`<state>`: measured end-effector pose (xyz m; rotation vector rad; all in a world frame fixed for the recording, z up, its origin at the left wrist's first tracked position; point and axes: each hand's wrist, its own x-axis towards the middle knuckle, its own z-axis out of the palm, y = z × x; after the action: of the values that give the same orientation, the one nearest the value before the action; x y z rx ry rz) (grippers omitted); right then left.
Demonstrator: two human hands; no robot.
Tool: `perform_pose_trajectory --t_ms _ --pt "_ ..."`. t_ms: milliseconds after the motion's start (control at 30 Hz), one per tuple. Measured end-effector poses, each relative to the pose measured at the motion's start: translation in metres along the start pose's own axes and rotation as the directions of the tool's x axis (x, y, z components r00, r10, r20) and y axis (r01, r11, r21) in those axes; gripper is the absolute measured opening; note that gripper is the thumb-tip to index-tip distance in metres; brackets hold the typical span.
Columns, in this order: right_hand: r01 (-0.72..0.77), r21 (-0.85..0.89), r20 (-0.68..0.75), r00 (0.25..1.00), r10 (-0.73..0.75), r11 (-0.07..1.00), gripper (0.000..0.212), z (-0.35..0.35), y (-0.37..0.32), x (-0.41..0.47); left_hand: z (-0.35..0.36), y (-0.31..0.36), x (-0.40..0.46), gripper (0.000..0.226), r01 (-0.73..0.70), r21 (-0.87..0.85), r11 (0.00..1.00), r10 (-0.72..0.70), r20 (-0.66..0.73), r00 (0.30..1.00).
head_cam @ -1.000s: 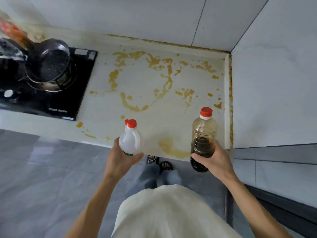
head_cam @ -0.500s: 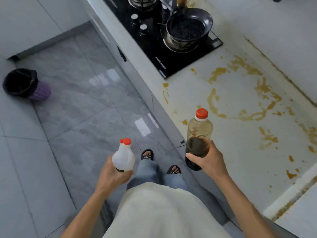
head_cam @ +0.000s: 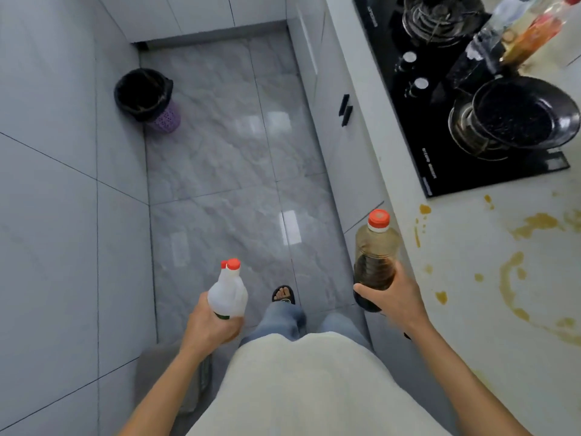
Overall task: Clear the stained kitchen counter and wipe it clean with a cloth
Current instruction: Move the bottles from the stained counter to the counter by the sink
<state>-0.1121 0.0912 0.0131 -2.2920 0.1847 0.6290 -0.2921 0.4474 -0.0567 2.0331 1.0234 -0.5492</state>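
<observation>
My left hand point(head_cam: 211, 325) grips a white plastic bottle point(head_cam: 229, 294) with a red cap, held upright over the grey floor. My right hand point(head_cam: 394, 300) holds a clear bottle of dark sauce point(head_cam: 374, 259), also red-capped and upright, just left of the counter's front edge. The white counter point(head_cam: 471, 278) runs along the right side and carries yellow-brown stains point(head_cam: 509, 278) in smears and drops. No cloth is in view.
A black gas hob point(head_cam: 440, 127) sits on the counter with a dark pan point(head_cam: 522, 114) on its near burner. Bottles point(head_cam: 518, 36) stand behind the hob. A purple bin with a black liner point(head_cam: 147, 99) stands on the tiled floor point(head_cam: 235, 184) by the left wall.
The view has swung left, away from the stained counter toward the floor and bin. Both bottles stay in my hands and now hang off the counter over the floor.
</observation>
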Motion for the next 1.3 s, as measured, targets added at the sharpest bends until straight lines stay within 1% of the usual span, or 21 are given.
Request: perform_pose_trajectory --t_ms 67,133,233,300,400,467,533,633,767,833,900,1067,1200,1300 --pt "-0.023 -0.011 -0.001 1.0 0.023 1.0 0.075 0.005 -0.007 0.011 -0.016 0.019 0.018 0.029 -0.018 -0.053 0.998 0.018 -0.001 1.0" --pt "-0.047 -0.017 0.003 0.999 0.048 0.999 0.076 0.008 -0.013 0.024 -0.034 0.043 0.04 0.034 -0.054 -0.101 0.993 0.054 -0.009 0.999" --pt "-0.092 -0.017 0.019 0.996 0.092 0.996 0.076 0.008 -0.021 0.048 -0.059 0.086 0.073 0.051 -0.092 -0.151 0.984 0.089 -0.028 0.996" --pt "-0.115 -0.016 0.029 0.993 0.115 0.993 0.075 0.003 -0.03 0.065 -0.071 0.115 0.094 0.057 -0.11 -0.172 0.979 0.103 -0.049 0.993" --pt "-0.134 -0.01 0.024 0.991 0.135 0.991 0.075 -0.005 -0.048 0.099 -0.087 0.152 0.127 0.073 -0.077 -0.212 0.974 0.063 -0.074 0.995" --pt "-0.148 -0.017 0.033 0.988 0.149 0.989 0.074 -0.007 -0.064 0.127 -0.097 0.174 0.15 0.08 -0.054 -0.241 0.969 0.038 -0.071 0.997" --pt "-0.152 -0.02 0.057 0.987 0.152 0.988 0.073 -0.009 -0.083 0.16 -0.108 0.193 0.172 0.075 -0.031 -0.241 0.97 0.017 -0.058 0.998" --pt "-0.111 -0.017 0.08 0.991 0.112 0.994 0.072 -0.01 -0.119 0.209 -0.123 0.214 0.195 0.057 -0.035 -0.205 0.978 0.025 -0.052 0.998" --pt "-0.044 -0.018 0.107 0.993 0.046 0.999 0.074 -0.005 -0.179 0.275 -0.144 0.226 0.218 0.036 0.038 -0.212 0.976 -0.05 -0.054 0.997" --pt "0.001 -0.025 0.112 0.994 0.002 1.0 0.075 0.002 -0.212 0.305 -0.156 0.223 0.225 0.034 0.085 -0.246 0.966 -0.103 -0.062 0.993" --pt "0.042 -0.017 0.117 0.992 -0.04 0.999 0.078 0.01 -0.245 0.335 -0.168 0.217 0.234 0.038 0.133 -0.281 0.95 -0.158 -0.067 0.985" --pt "0.098 -0.021 0.139 0.986 -0.094 0.995 0.075 0.033 -0.319 0.399 -0.201 0.2 0.272 0.035 0.247 -0.288 0.925 -0.279 -0.077 0.957" --pt "0.084 -0.028 0.16 0.984 -0.078 0.996 0.076 0.054 -0.366 0.437 -0.238 0.199 0.321 0.04 0.284 -0.255 0.924 -0.308 -0.058 0.95" --pt "0.054 -0.037 0.152 0.987 -0.048 0.998 0.075 0.065 -0.391 0.458 -0.268 0.216 0.36 0.04 0.254 -0.238 0.937 -0.275 -0.056 0.96"
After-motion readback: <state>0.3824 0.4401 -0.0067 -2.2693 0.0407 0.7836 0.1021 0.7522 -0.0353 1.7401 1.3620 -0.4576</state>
